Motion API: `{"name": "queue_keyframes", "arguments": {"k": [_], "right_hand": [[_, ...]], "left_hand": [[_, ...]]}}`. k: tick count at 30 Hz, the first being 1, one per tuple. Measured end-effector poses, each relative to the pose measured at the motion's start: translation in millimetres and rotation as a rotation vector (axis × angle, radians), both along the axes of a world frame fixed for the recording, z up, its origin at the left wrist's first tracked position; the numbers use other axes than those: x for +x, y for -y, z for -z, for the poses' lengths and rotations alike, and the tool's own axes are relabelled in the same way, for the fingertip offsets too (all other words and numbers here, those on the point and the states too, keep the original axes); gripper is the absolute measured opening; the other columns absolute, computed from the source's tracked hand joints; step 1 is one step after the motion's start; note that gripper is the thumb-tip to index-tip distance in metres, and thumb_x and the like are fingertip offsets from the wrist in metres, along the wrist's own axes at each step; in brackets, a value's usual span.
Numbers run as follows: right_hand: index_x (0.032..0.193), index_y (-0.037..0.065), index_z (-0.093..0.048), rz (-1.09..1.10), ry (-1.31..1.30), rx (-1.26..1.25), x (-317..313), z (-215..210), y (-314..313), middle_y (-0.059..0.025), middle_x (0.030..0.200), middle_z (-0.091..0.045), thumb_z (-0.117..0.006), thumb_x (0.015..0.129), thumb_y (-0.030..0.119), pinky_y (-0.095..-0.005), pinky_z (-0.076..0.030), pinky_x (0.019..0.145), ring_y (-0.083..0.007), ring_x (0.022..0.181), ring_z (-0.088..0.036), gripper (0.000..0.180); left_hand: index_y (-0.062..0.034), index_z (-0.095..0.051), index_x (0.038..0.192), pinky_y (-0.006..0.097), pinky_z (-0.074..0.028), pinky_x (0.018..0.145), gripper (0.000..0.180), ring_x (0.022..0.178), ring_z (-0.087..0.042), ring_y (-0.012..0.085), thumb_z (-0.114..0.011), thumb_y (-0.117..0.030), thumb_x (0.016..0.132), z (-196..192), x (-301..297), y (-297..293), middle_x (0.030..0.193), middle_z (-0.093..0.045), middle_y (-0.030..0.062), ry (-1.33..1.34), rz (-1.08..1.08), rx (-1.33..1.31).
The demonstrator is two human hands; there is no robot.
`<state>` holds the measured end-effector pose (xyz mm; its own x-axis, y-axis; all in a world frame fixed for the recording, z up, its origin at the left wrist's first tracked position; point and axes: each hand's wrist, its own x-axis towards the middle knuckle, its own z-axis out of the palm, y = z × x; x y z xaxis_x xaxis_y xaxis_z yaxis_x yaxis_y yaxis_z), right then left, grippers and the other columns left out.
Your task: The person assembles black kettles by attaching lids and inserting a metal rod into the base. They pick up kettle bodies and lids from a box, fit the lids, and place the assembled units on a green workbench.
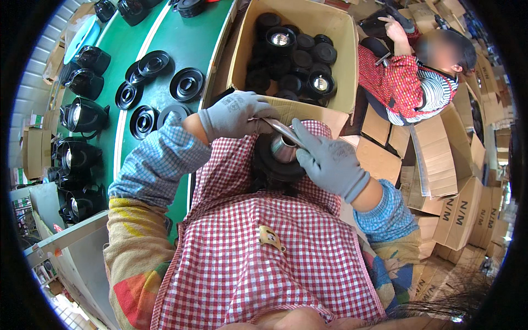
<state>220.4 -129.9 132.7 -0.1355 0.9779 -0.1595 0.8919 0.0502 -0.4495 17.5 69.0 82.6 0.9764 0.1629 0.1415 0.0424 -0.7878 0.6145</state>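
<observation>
My left hand (234, 114), in a grey glove, pinches the upper left end of a thin, shiny metal piece (283, 131). From the other side, the fingers and thumb of my right hand (334, 168), also gloved, close on its lower right end. The piece is tilted and seen nearly edge-on, so its full shape is hidden. Just beneath it, a silver metal cup-like part (284, 150) stands in the middle of a round black part (264, 165) on my lap. Whether the metal piece touches the silver part I cannot tell.
An open cardboard box (346, 66) ahead holds several black round parts. More black discs (187, 84) lie on the green conveyor belt (168, 41) to my left. Black pots (85, 116) line its far side. A person in red (396, 82) sits at the right among cartons (459, 212).
</observation>
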Motion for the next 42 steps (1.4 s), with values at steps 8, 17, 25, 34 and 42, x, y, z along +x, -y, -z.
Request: {"name": "queue_keyframes", "arguments": {"k": [8, 17, 25, 34, 42], "right_hand": [[0.155, 0.008, -0.038, -0.205, -0.072, -0.285, 22, -7, -21, -0.017, 0.096, -0.07, -0.052, 0.101, 0.033, -0.052, -0.052, 0.073, -0.0366, 0.082, -0.069, 0.061], [0.145, 0.009, -0.051, -0.265, -0.051, 0.262, 19, 19, -26, -0.0186, 0.135, -0.058, -0.065, 0.09, 0.026, -0.0531, -0.038, 0.109, -0.0378, 0.126, -0.053, 0.059], [0.161, 0.019, -0.03, -0.379, -0.134, 0.128, -7, 27, -29, -0.0187, 0.167, -0.022, -0.052, 0.099, 0.045, -0.059, -0.006, 0.124, -0.0383, 0.155, -0.016, 0.071], [0.163, 0.004, -0.011, -0.241, -0.915, -0.124, 2, 46, -58, -0.0236, 0.159, -0.035, -0.034, 0.099, 0.071, -0.0432, -0.03, 0.116, -0.0356, 0.144, -0.037, 0.095], [0.166, 0.025, -0.002, -0.16, -1.548, -0.474, 2, 57, -60, -0.0121, 0.17, -0.017, -0.033, 0.092, 0.083, -0.0409, -0.02, 0.123, -0.0258, 0.154, -0.023, 0.099]], "left_hand": [[-0.0048, -0.071, 0.117, 0.043, -0.052, 0.09, 0.033, 0.101, -0.066, 0.0355, -0.07, -0.025, 0.09, -13, 20, -4, 0.104, -0.07, 0.016, -0.243, 0.056, -0.222], [-0.0039, -0.072, 0.104, 0.042, -0.053, 0.086, 0.028, 0.099, -0.067, 0.0328, -0.058, -0.028, 0.098, 22, 28, -17, 0.102, -0.071, 0.0153, -0.21, 0.062, -0.269], [-0.0063, -0.077, 0.102, 0.044, -0.054, 0.085, 0.04, 0.091, -0.071, 0.0344, -0.06, -0.042, 0.094, 48, 63, -23, 0.091, -0.074, 0.0188, -0.298, -0.035, -0.228], [-0.0035, -0.07, 0.116, 0.042, -0.055, 0.085, 0.031, 0.092, -0.069, 0.0306, -0.059, -0.025, 0.096, 75, 61, -30, 0.104, -0.071, 0.0152, 0.212, -0.308, -0.529], [-0.0145, -0.066, 0.108, 0.043, -0.051, 0.085, 0.027, 0.105, -0.06, 0.0256, -0.067, -0.029, 0.085, -16, 37, 114, 0.111, -0.062, 0.0065, 0.496, 0.128, 0.082]]}}
